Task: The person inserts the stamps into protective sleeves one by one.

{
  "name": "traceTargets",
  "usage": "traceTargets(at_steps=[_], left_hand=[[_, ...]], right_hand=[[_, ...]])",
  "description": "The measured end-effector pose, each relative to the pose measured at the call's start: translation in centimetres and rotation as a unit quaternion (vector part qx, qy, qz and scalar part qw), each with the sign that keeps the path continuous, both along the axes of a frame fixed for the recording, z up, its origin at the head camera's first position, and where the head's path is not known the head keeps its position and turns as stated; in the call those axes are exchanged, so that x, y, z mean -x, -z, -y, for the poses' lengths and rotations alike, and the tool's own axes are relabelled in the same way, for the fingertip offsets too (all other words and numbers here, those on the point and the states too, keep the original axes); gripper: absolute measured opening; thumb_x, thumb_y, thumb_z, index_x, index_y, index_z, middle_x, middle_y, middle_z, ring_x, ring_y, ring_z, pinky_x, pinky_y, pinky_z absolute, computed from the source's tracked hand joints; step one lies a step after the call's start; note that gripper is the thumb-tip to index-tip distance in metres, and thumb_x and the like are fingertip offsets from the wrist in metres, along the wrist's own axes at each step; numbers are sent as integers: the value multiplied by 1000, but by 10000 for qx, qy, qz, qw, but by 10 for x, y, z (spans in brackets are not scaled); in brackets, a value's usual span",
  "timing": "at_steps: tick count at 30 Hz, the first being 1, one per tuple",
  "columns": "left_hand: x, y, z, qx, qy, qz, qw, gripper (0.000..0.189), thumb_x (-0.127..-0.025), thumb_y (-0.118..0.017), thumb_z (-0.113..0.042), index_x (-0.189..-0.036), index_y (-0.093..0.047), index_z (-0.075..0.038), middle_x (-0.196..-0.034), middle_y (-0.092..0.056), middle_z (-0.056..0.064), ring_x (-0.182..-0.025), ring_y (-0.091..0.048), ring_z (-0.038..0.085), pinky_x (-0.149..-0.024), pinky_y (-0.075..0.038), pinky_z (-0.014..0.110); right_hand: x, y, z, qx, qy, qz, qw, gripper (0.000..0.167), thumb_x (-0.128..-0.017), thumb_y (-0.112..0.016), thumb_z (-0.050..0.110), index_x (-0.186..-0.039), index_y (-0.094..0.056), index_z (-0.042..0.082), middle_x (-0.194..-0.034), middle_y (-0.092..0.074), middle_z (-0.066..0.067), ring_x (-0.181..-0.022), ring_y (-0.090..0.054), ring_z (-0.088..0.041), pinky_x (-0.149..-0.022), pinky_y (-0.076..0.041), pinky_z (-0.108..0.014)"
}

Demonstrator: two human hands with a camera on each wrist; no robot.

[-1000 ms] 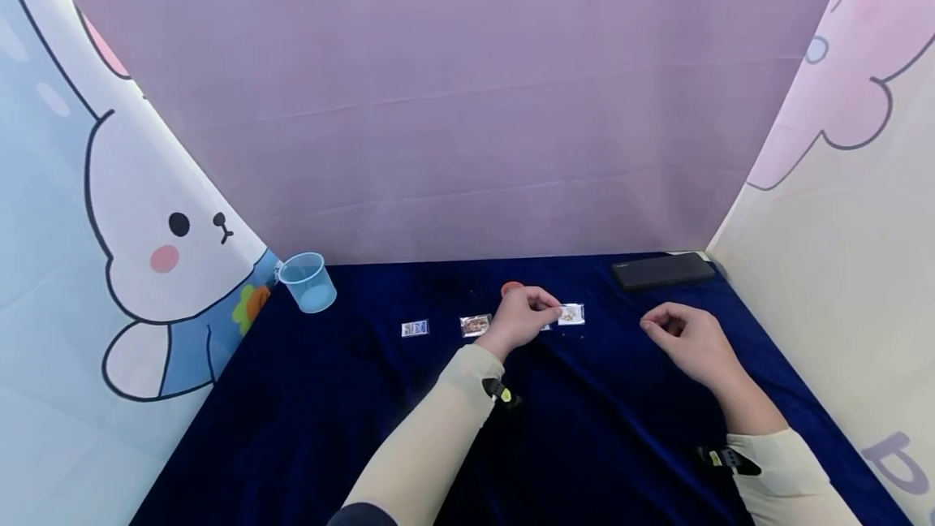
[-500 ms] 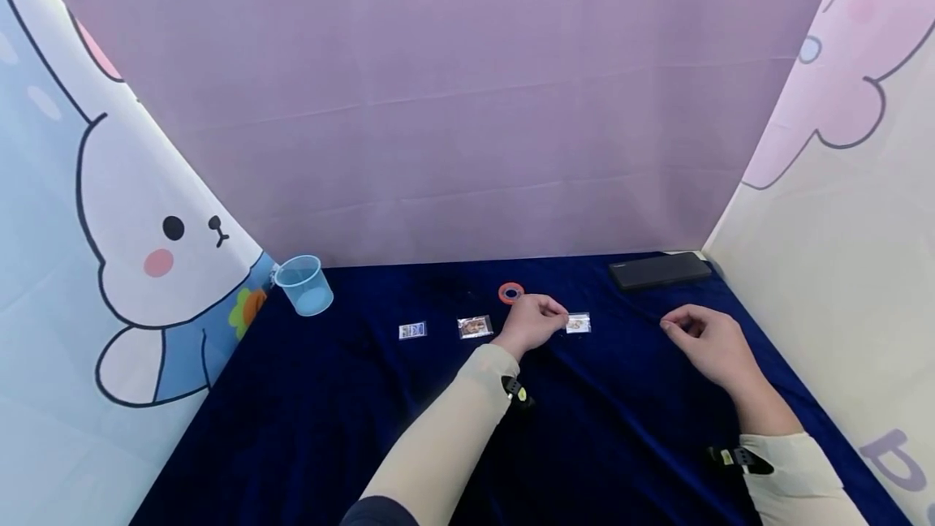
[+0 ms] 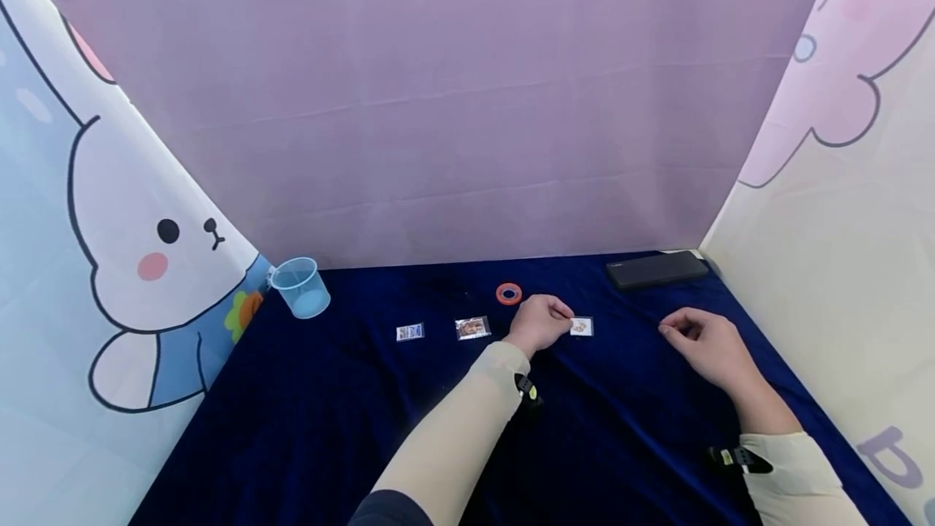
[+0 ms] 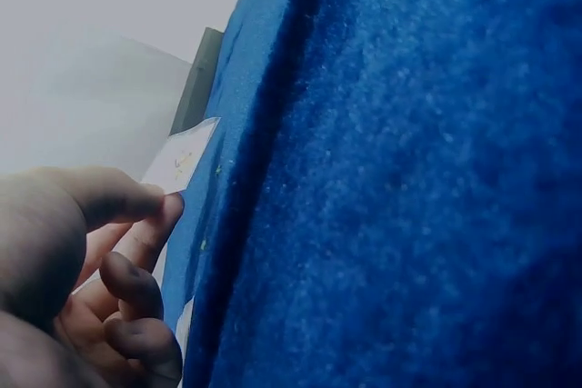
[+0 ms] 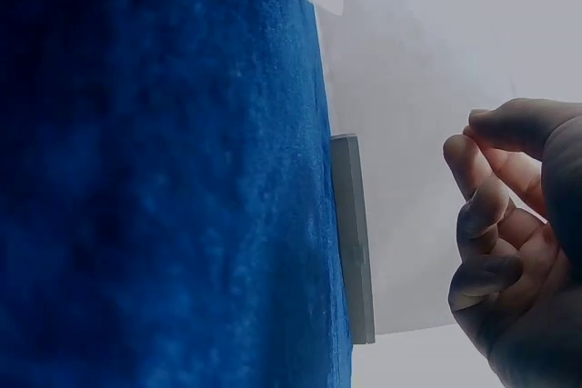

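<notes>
My left hand [image 3: 540,321] pinches the left edge of a small white card [image 3: 582,327] in a clear sleeve, between thumb and forefinger. In the left wrist view, the card [image 4: 185,156] stands tilted by the fingertips, close to the blue cloth, with faint gold print on it. Off to the right, my right hand [image 3: 708,343] hovers over the cloth. Its fingers hang loosely curled, thumb tip against forefinger, and the right wrist view shows nothing between them. Left of my left hand lie a sleeved card with a brown picture [image 3: 472,328] and a smaller blue-and-white card [image 3: 410,333].
An orange-red ring [image 3: 509,293], like a tape roll, lies just behind my left hand. A clear blue cup [image 3: 301,289] stands at the back left. At the back right lies a flat black case [image 3: 656,269]. Printed cloth walls enclose the dark blue cloth [image 3: 351,420].
My left hand has moved slightly right and nearer me with the white card, uncovering the orange-red ring. The right hand has shifted a little right, its fingers still curled.
</notes>
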State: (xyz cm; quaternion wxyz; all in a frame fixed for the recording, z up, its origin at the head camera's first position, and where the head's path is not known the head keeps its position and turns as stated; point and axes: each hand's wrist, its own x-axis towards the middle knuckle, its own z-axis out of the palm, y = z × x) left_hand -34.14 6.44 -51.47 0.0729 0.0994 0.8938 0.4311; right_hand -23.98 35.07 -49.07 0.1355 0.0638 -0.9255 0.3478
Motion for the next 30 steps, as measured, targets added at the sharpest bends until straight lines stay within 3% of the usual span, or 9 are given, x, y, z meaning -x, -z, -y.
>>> traceTargets(at_steps=[10, 16, 30], left_hand=[[3, 1, -15, 357, -441, -162, 9983, 15, -86, -87, -30, -79, -75, -35, -71, -67, -23, -68, -63, 0, -72, -53, 30], [3, 1, -19, 696, -465, -166, 9964, 13, -88, -86, -33, -81, -75, -36, -71, -66, -24, -69, -63, 0, -76, -54, 33], [-2, -6, -11, 683, -385, -456, 9959, 17, -89, -86, -37, -81, -71, -33, -75, -67, -22, -70, -62, 0, -73, -54, 31]], right_hand=[[2, 0, 1, -6, -37, 13, 10000, 16, -102, -72, 28, -103, -76, 13, -78, -68, -3, -61, -54, -15, -51, -44, -31], [1, 0, 1, 44, -91, 92, 9999, 19, -103, -70, 29, -105, -76, 11, -77, -67, -2, -61, -53, -15, -51, -43, -31], [1, 3, 2, 71, -118, 217, 9997, 20, -103, -70, 30, -106, -76, 11, -77, -66, -3, -62, -54, -17, -52, -44, -32]])
